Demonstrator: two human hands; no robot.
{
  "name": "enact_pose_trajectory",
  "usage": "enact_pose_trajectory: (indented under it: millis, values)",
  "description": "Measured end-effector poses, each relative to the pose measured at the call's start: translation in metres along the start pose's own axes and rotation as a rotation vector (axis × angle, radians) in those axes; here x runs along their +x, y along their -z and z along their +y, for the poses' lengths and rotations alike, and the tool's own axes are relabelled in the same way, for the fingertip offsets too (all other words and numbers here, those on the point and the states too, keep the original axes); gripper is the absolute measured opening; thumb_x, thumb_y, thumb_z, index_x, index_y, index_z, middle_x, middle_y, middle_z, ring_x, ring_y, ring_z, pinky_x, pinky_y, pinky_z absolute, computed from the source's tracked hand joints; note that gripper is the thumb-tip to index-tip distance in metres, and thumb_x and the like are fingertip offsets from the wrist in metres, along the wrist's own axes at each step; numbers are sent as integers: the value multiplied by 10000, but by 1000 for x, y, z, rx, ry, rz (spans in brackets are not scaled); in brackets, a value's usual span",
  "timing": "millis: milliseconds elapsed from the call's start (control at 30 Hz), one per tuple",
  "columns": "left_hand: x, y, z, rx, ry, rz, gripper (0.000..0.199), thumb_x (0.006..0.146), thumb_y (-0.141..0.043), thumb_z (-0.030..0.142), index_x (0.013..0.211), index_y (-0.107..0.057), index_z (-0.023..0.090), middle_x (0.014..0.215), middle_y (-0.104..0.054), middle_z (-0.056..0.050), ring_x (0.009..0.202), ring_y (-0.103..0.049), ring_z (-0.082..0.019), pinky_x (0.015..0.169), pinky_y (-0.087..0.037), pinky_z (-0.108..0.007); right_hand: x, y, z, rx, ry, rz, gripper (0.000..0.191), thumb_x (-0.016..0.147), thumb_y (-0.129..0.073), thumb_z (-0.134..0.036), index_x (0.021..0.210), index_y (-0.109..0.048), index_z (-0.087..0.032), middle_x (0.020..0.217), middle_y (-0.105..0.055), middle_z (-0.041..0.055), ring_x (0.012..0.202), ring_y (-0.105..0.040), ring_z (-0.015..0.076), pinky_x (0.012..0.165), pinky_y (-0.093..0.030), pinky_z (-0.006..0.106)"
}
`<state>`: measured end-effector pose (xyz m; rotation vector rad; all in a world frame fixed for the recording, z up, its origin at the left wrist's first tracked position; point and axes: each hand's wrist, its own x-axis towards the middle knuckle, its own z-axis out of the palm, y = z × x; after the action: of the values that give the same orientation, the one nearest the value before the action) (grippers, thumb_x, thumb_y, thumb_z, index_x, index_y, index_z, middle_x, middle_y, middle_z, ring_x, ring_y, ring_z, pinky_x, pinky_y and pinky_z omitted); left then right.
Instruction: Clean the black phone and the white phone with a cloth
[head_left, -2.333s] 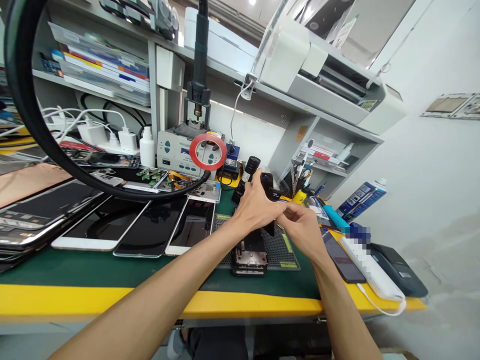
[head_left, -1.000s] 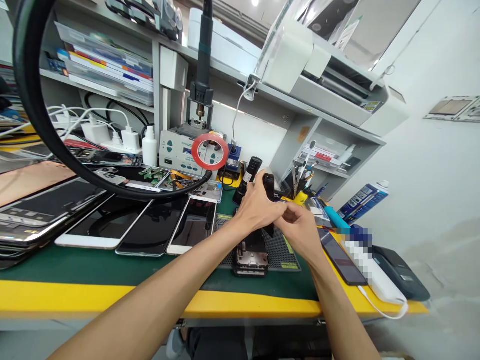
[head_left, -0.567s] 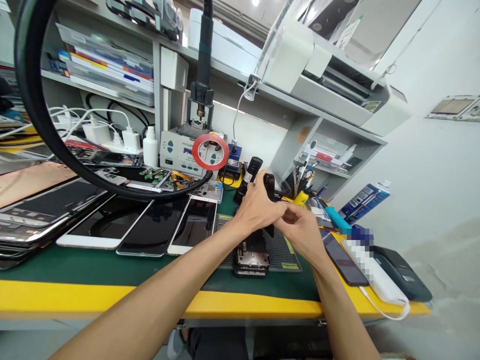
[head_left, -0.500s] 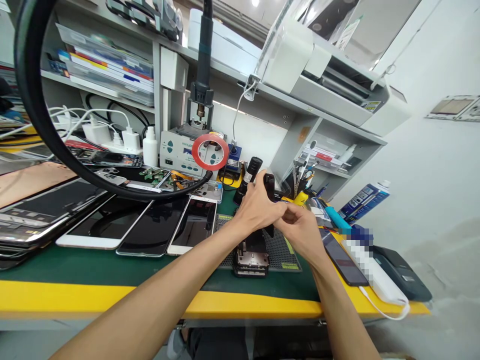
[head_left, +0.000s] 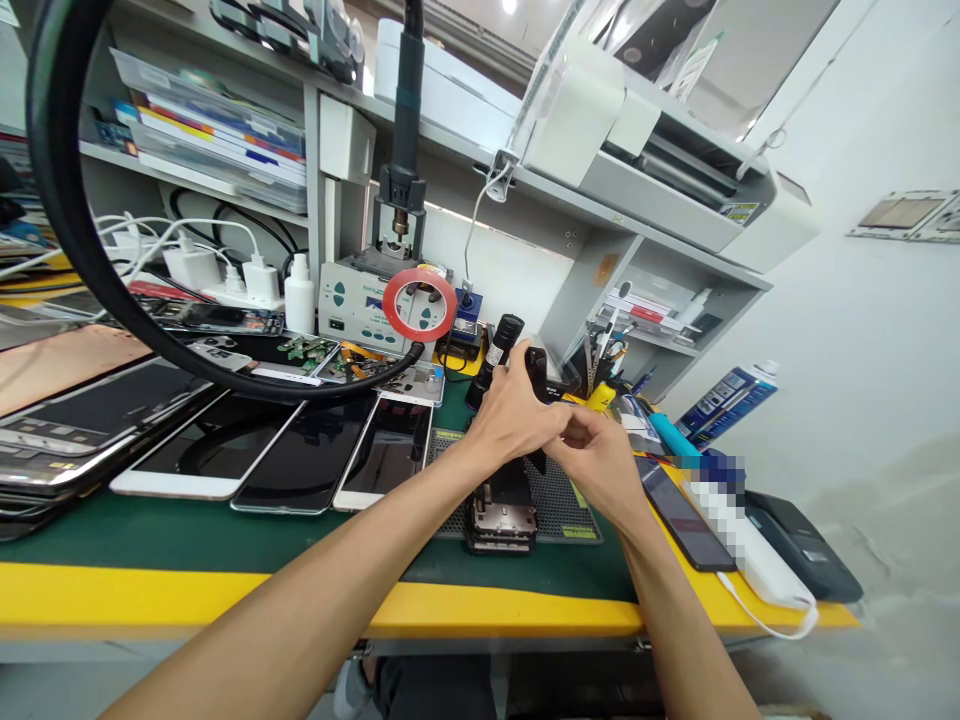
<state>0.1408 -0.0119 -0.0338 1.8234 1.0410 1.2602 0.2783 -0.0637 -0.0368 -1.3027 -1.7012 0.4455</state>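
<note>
My left hand (head_left: 514, 408) is wrapped round a thin black phone screen (head_left: 537, 375), held tilted up on its edge above the work mat. Its face is turned away, so I see little more than its dark edge. My right hand (head_left: 596, 450) has its fingertips pinched together against the lower right part of the screen, close to my left thumb. Whatever small piece those fingertips may grip is hidden. Below the hands, a stack of opened phone parts (head_left: 501, 522) lies on the grey perforated mat (head_left: 566, 515).
Several phones, including a white-framed one (head_left: 386, 450), lie to the left. A black ring lamp (head_left: 56, 170) arches over that side. Behind stand a black flashlight (head_left: 495, 360) and a grey control box (head_left: 352, 300). A phone (head_left: 686, 515) and a white power strip (head_left: 765, 570) sit right.
</note>
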Motion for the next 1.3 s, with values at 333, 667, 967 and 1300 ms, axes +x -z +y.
enact_pose_trajectory:
  millis: [333, 667, 967, 1300]
  values:
    - [0, 2, 2, 4, 16, -2, 928, 719, -631, 317, 1534, -196, 228, 1412, -482, -182, 1230, -561, -347, 1002, -450, -460, 0, 0, 2, -12, 10, 1, 194, 726, -727, -305, 871, -700, -179, 774, -722, 43, 748, -671, 231, 663, -544, 297]
    - [1, 1, 0, 3, 5, 19, 917, 714, -635, 327, 1523, -216, 222, 1384, -513, -178, 1220, -569, -341, 992, -459, -455, 0, 0, 5, -29, 7, 2, 188, 715, -707, -278, 876, -694, -184, 759, -714, 35, 752, -661, 226, 634, -532, 278]
    - [1, 2, 4, -11, 18, 21, 899, 722, -645, 302, 1516, -233, 212, 1382, -529, -164, 1211, -577, -334, 1001, -458, -436, 0, 1, 4, -38, 13, -9, 169, 723, -692, -264, 868, -688, -177, 755, -714, 36, 737, -659, 214, 621, -524, 263]
    - [0, 3, 6, -8, 32, 29, 882, 724, -656, 286, 1504, -253, 203, 1333, -576, -165, 1170, -603, -320, 989, -458, -434, 0, 1, 7, -25, 36, -42, 210, 751, -661, -231, 948, -687, -167, 840, -725, 51, 748, -668, 206, 642, -543, 267]
